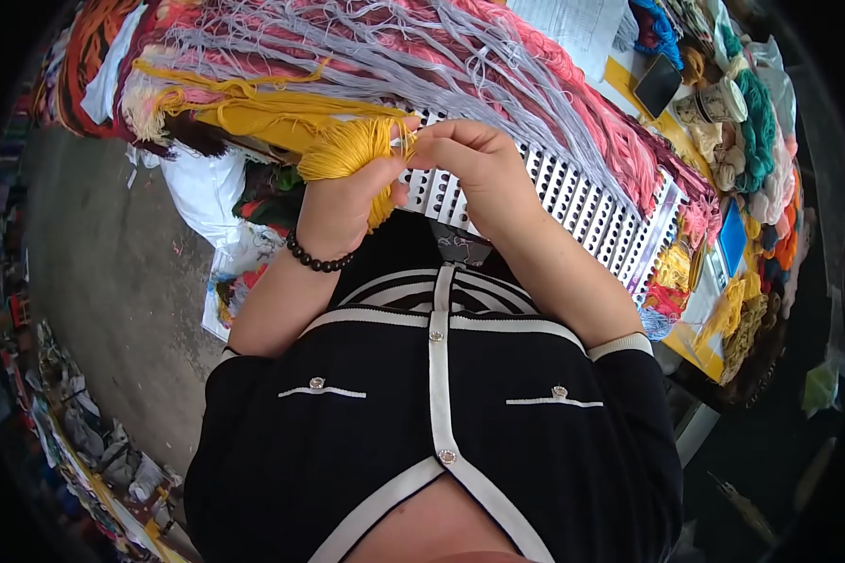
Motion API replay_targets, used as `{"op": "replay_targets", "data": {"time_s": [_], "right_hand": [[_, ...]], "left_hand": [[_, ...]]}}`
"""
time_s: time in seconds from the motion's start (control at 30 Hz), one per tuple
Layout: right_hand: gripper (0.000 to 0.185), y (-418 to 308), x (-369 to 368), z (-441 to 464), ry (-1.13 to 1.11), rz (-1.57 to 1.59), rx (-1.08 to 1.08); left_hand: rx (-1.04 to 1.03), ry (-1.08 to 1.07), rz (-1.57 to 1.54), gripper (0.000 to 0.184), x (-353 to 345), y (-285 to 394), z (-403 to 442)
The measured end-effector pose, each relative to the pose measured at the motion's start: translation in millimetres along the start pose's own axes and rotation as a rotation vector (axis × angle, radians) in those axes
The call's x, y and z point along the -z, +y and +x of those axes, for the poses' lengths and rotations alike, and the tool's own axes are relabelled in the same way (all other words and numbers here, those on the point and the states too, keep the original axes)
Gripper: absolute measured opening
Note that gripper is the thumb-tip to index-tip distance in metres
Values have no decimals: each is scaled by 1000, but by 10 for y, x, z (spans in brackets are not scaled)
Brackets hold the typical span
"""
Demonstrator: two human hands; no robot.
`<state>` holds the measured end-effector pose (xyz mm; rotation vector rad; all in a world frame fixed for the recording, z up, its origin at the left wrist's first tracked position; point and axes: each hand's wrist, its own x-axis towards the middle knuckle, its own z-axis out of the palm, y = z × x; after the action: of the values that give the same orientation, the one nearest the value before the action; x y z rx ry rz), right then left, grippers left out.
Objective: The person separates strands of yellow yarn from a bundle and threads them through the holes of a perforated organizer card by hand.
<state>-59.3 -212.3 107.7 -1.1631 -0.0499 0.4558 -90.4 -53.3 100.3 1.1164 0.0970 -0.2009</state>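
A thick bundle of yellow thread [347,150] is gripped in my left hand [347,202], whose fingers wrap round it. My right hand [474,164] is beside it, with thumb and forefinger pinched at the bundle's right end. Fine yellow strands show at that pinch. More yellow thread [253,108] trails from the bundle to the left across the table. Beneath both hands lies a white strip board with rows of dark holes [573,192]. Long lilac and pink threads [498,75] spread over it.
At the right are a dark phone [658,86], a paper cup [712,101], a green skein [757,131] and a blue flat object [732,235]. Printed paper [573,33] lies at the back. A white bag [205,192] hangs at the table's left, above grey floor [113,253].
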Motion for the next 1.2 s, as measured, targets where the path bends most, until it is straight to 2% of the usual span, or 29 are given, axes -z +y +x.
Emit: {"op": "replay_targets", "data": {"time_s": [0.07,0.13,0.47,0.53,0.63,0.83,0.93,1.2], "right_hand": [[12,-16,-11,-12,-16,3,-20],[11,31,-3,3,-15,-47,49],[16,-6,-58,-22,15,-46,-9],[16,6,-57,-15,15,-214,-49],[16,1,-67,-8,60,-227,-74],[15,11,-53,-4,34,-130,-92],[15,-56,-115,-39,-47,-165,-75],[14,-4,-84,-8,-41,-109,-100]], "left_hand": [[14,13,26,33,-1,-1,-12],[-18,-3,2,33,5,1,-18],[-12,-18,-48,33,10,-8,-29],[-62,-35,6,34,39,-74,-5],[-46,-42,-7,35,21,-78,-15],[5,-81,-104,37,13,-11,-37],[-45,-94,-32,38,29,-63,-31],[-40,-134,-43,37,48,-57,-34]]}}
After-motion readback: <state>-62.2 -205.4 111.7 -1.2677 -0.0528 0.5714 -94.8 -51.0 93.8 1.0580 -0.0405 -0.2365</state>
